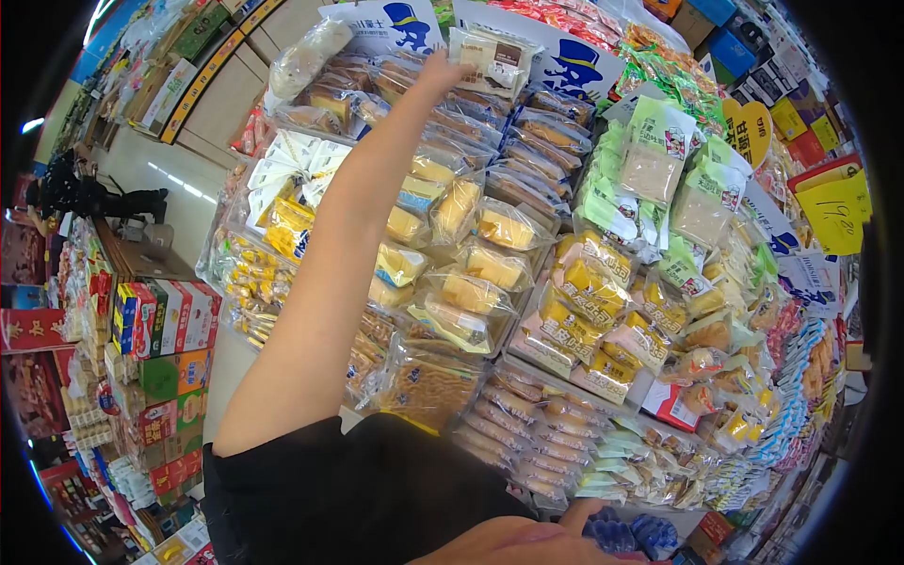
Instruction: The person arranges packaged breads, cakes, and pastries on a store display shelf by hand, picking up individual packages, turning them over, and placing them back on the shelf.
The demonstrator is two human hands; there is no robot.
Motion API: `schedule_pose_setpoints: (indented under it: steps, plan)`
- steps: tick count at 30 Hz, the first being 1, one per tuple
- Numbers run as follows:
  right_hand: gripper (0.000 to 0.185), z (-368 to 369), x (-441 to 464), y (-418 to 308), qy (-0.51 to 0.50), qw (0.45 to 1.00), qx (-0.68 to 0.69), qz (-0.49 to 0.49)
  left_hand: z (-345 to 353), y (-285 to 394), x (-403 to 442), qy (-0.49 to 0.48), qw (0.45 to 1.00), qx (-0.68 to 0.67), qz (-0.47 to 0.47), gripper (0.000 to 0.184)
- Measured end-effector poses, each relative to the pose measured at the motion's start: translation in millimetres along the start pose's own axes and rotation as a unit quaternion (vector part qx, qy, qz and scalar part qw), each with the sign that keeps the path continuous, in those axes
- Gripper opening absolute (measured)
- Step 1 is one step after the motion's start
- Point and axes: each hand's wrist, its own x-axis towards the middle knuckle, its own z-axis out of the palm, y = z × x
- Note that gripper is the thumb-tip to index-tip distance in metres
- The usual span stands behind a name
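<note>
My left arm reaches up across the display, and my left hand is at its far edge. Its fingers grip the side of a clear packet with a white and brown label. Around that hand lie rows of brown wrapped breads in blue-edged packets. Below them are yellow cakes in clear wrappers. Only a small part of my right hand shows at the bottom edge, beside dark blue wrapped items; its fingers are hidden.
Green-and-white bread packets and yellow-labelled packs fill the right side. A yellow price sign stands at the far right. Stacked boxes line the left, and a person in dark clothes is in the aisle.
</note>
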Motion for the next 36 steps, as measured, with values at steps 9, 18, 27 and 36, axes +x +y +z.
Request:
schedule_pose_setpoints:
  steps: [9, 18, 27, 36]
  plan:
    - [0.049, 4, -1, 3, -0.001, 1.000, -0.006, 0.000, -9, 6, -20, -0.040, 0.996, -0.070, -0.029, 0.045]
    - [0.049, 8, 0, 4, -0.003, 1.000, -0.008, -0.003, -16, 29, -55, -0.023, 0.968, -0.246, 0.037, 0.038]
    - [0.048, 9, 5, 3, -0.007, 1.000, -0.016, -0.010, -8, 48, -84, -0.051, 0.881, -0.460, -0.101, 0.027]
    - [0.048, 12, 9, -4, -0.008, 0.999, -0.031, -0.017, -6, 60, -114, -0.431, 0.566, -0.690, -0.133, 0.033]
